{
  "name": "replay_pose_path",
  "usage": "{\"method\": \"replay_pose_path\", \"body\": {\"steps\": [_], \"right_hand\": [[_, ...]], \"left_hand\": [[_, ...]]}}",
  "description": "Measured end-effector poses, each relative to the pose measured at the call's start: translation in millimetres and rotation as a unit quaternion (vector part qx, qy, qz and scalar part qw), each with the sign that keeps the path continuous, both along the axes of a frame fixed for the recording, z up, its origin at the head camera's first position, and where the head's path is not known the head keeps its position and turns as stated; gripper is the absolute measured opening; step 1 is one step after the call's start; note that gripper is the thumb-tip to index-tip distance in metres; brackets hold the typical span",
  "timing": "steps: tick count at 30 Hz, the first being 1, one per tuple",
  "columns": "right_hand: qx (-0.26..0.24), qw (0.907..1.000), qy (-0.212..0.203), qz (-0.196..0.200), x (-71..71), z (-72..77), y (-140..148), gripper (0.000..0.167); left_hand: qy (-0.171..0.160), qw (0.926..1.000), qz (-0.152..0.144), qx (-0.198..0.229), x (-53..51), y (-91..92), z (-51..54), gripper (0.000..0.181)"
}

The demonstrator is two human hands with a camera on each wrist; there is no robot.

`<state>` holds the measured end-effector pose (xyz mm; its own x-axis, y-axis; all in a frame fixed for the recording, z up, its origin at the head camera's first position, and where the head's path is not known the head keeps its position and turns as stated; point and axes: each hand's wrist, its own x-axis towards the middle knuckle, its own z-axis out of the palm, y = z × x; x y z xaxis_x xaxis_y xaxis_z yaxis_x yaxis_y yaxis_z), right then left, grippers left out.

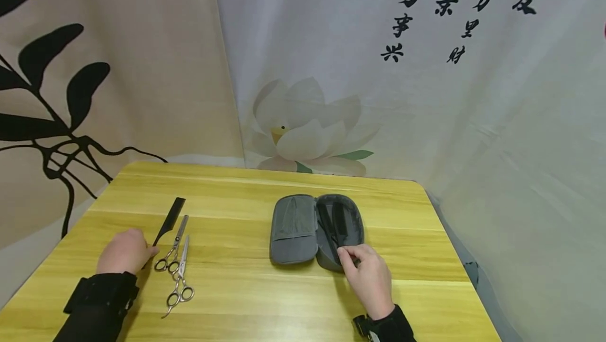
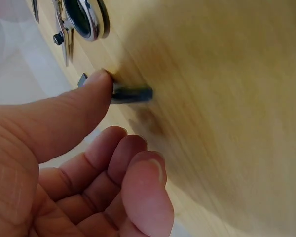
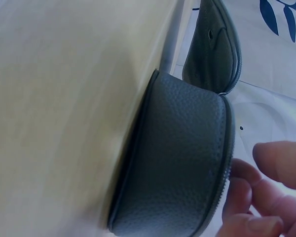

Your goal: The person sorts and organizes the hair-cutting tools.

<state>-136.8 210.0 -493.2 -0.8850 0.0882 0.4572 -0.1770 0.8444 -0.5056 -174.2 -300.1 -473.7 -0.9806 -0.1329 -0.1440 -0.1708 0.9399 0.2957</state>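
Observation:
My left hand is low over the left of the table beside a black comb. In the left wrist view its thumb overlaps the comb's thin handle, while the loosely bent fingers stand apart from it. Two pairs of metal scissors lie right of the comb: narrow-bladed scissors and scissors with a finger rest. My right hand is at the near rim of an unzipped grey case. In the right wrist view its thumb and index finger are apart. Long black items lie in the case's deeper half.
The yellow wood-grain table has rounded far corners. Behind it hangs a pale cloth with printed leaves, a lotus and black characters. The case's flat lid, with a grey inner pocket, lies folded out to the left.

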Motion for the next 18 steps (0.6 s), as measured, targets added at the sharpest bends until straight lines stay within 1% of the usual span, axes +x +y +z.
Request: {"method": "replay_pose_path", "body": {"steps": [5, 7, 10, 15, 18], "right_hand": [[0.002, 1.0000, 0.007, 0.004, -1.0, 1.0, -1.1, 0.009], [0.002, 1.0000, 0.005, 0.005, -1.3, 1.0, -1.3, 0.009], [0.004, 1.0000, 0.000, 0.005, -1.5, -0.1, -1.2, 0.009], [0.008, 0.9999, 0.008, 0.004, -1.7, -2.7, -0.4, 0.010], [0.008, 0.9999, 0.011, 0.006, -1.6, -3.6, -0.1, 0.010]], "left_hand": [[-0.017, 0.9999, 0.000, 0.002, -2.1, -7.0, -2.3, 0.035], [-0.021, 0.9997, -0.005, 0.011, -2.5, -10.4, -3.3, 0.038], [-0.025, 0.9988, -0.005, 0.041, -3.5, -15.6, -4.4, 0.041], [-0.054, 0.9941, 0.000, 0.094, -7.2, -23.6, -4.5, 0.045], [-0.070, 0.9924, -0.002, 0.102, -9.3, -27.4, -5.0, 0.044]]}}
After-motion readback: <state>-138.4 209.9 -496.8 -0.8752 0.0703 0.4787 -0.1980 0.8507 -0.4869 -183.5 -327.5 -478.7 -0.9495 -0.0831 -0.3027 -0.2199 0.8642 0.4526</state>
